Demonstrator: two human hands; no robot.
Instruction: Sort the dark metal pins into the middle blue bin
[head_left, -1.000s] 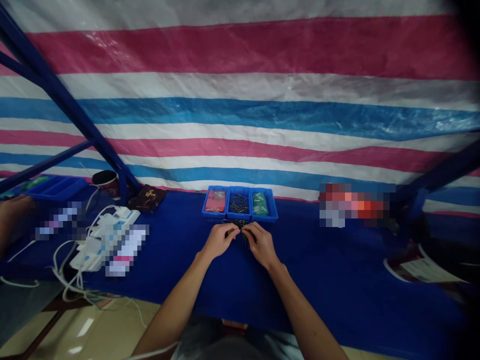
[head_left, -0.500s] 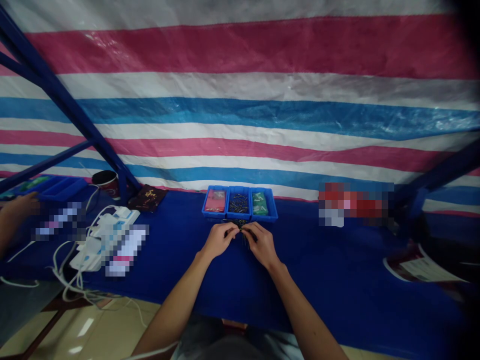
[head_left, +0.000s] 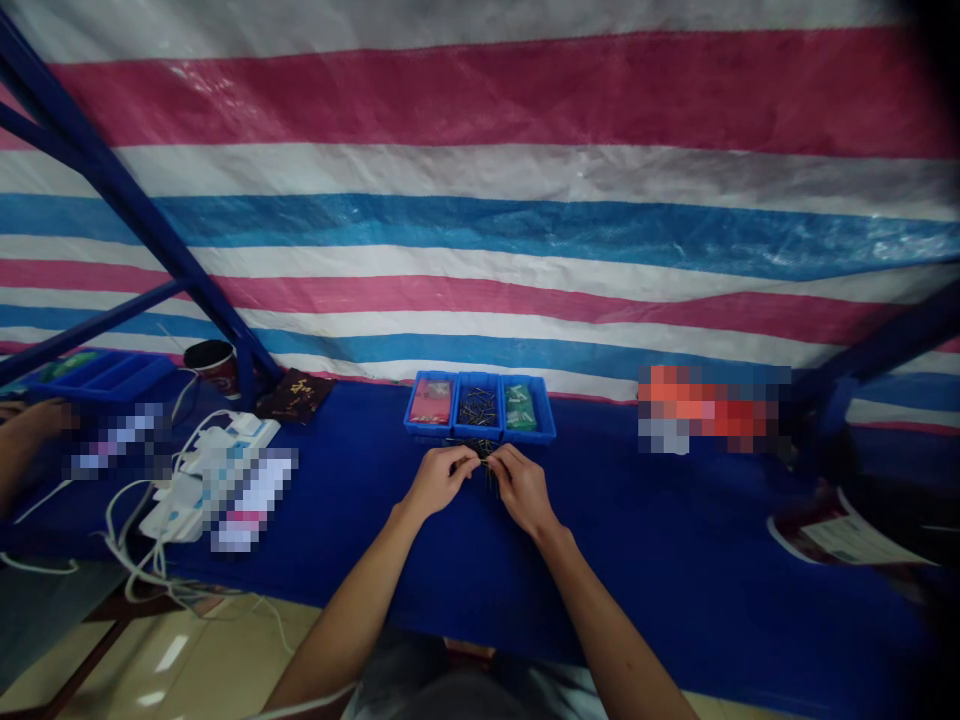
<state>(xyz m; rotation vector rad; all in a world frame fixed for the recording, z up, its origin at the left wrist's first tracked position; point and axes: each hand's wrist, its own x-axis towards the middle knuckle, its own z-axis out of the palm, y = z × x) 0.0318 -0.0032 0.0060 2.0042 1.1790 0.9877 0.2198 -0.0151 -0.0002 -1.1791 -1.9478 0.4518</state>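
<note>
My left hand (head_left: pixel 444 478) and my right hand (head_left: pixel 520 488) meet over the table just in front of the blue bins, fingertips pinched and nearly touching. Something tiny and thin shows between the two pinches, too small to name. Under and behind the fingers lies a loose pile of thin dark pieces (head_left: pixel 492 484), partly hidden by my hands. More dark pieces (head_left: pixel 478 406) of the same look fill the middle blue bin (head_left: pixel 480 378). The left bin holds a pink packet (head_left: pixel 430 402); the right one holds a green packet (head_left: pixel 519 408) with small clear pieces on it.
Left of me are a white power strip (head_left: pixel 217 470) with tangled cables, a brown packet (head_left: pixel 295 396) and a dark cup (head_left: pixel 213 366). Another person's hand (head_left: pixel 34 425) is at the far left by a blue tray (head_left: pixel 124 376). A dark red container (head_left: pixel 840 525) stands right.
My right hand has drawn slightly to the right, so a small gap shows between the fingertips. The other person's hand at the far left has shifted slightly.
</note>
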